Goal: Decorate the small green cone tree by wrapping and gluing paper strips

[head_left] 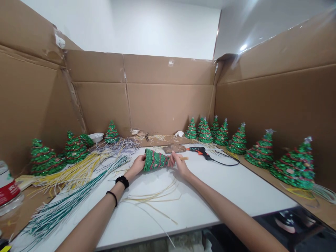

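Observation:
A small green Christmas tree (155,160) with red garland lies on its side above the white table, its base to the left and its tip to the right. My left hand (137,165) is closed round the base end. At the tip, my right hand (178,163) is pinched shut, with a short tan stick (184,158) poking out past its fingers. Whether those fingers also press on the tree's tip is hard to make out. Just behind the hands rests a glue gun (201,152), its nozzle over a brown stained pad (174,148).
Several finished-looking trees (237,140) line the right edge, more (43,159) stand at left. Yellow strands (76,168) and green-white strands (76,199) cover the table's left. Loose pale strands (154,199) lie in front. A black cord (225,163) trails right. Cardboard walls (170,101) enclose three sides.

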`<state>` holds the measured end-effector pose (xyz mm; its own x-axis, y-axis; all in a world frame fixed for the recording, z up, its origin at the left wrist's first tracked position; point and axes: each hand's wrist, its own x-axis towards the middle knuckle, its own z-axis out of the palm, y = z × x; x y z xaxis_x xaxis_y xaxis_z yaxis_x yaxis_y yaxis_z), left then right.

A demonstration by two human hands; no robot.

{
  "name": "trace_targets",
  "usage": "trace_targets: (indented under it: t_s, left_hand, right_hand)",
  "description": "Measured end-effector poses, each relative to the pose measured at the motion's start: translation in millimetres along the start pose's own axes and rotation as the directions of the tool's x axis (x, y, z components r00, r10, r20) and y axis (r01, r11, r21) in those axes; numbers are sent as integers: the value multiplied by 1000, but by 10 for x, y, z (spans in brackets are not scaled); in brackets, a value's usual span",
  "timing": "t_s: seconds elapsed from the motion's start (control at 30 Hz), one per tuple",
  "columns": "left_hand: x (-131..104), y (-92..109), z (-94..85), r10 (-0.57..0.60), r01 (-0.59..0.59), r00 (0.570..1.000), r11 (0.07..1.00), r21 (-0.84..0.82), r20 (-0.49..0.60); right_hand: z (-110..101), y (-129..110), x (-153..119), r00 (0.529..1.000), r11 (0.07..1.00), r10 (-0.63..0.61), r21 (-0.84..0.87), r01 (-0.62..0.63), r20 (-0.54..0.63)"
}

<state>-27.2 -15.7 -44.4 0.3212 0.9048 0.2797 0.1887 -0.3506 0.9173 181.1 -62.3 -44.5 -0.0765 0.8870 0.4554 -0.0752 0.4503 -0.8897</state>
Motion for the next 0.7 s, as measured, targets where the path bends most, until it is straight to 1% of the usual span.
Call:
trace_targets:
  t_s: [0.13,0.3,0.37,0.43,0.53,0.6,0.7]
  left_hand:
    - [1,-7,1,-1,1,1000,1000,17,-16]
    - [9,-33,-8,-4,4,1000,1000,16,3]
    - [9,-36,-11,-7,7,1000,1000,13,11]
    - [5,-34,-12,-7,7,1000,1000,12,15]
    - [-7,-18,-13,-13,12,1000,1000,23,28]
    - [-16,5,-18,-21,20,999,999,31,43]
    - [-29,66,-47,-40,34,992,998,49,119]
  right_hand:
    - [1,26,-17,1000,1000,-19,24,18,20]
    - [-12,109,-34,993,999,-47,-14,48,112]
    - [-19,136,-41,987,994,-73,-69,83,146]
    - [-24,143,-52,979,975,-118,-168,147,168]
    - [-24,108,-72,958,913,-192,-319,253,211]
    - [-24,70,-83,942,875,-222,-376,306,251]
    - [-32,25,-88,913,828,-255,-416,376,319]
